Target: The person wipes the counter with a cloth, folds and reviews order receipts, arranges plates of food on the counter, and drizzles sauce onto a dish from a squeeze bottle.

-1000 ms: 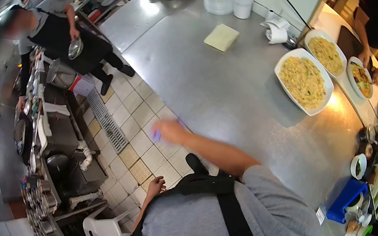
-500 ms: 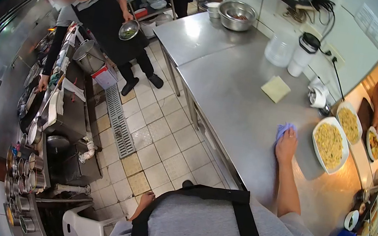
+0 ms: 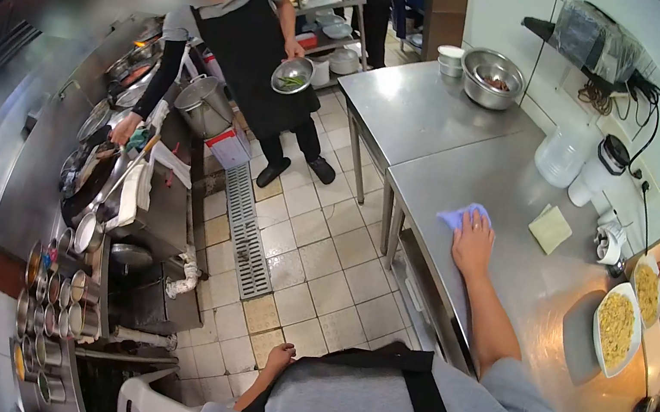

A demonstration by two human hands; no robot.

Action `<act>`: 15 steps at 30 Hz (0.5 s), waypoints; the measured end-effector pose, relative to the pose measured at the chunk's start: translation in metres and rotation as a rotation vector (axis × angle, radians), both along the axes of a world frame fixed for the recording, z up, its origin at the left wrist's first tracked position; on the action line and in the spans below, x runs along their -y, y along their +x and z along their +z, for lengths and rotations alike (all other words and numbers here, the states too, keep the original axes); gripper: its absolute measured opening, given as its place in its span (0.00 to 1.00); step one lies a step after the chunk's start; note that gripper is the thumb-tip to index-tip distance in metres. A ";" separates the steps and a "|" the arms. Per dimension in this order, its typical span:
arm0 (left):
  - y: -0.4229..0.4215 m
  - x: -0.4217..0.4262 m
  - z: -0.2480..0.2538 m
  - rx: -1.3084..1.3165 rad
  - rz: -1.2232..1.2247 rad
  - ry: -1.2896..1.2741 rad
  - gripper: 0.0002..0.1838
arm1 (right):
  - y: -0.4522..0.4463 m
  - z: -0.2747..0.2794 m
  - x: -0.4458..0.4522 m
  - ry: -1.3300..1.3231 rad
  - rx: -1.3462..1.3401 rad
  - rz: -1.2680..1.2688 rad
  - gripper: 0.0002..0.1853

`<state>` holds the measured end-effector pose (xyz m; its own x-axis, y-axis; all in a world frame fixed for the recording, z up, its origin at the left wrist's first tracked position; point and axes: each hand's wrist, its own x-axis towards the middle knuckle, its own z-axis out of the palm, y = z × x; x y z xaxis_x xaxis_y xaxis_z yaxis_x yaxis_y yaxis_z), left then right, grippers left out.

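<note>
Head view: a purple cloth [image 3: 456, 217] lies on the steel table [image 3: 501, 174], near its aisle-side edge.
Purple cloth's long axis: roughly crosswise to the fingers above it, one pointed corner aimed left at that edge.
Right hand [image 3: 473, 246]: palm-down over the purple cloth; whether it clenches fabric, I cannot tell.
Left hand [image 3: 281, 358]: hanging away from the steel table, fingers loosely curled, contents unclear.

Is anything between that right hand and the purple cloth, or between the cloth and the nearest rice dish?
Nothing visible: the right hand rests on the purple cloth. Beyond the hand, only tabletop shows toward the rice dish; the pale square lies off that line.
</note>
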<state>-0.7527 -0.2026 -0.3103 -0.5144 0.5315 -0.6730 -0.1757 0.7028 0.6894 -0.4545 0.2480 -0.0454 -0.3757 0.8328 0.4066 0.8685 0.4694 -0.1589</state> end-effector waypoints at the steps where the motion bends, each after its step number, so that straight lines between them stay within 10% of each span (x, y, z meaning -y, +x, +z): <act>1: -0.005 0.007 -0.010 -0.070 -0.066 -0.010 0.20 | -0.004 -0.001 -0.013 0.015 0.000 -0.009 0.24; 15: -0.092 -0.044 0.013 -0.014 -0.135 -0.151 0.19 | -0.087 -0.010 -0.237 0.051 -0.018 -0.321 0.20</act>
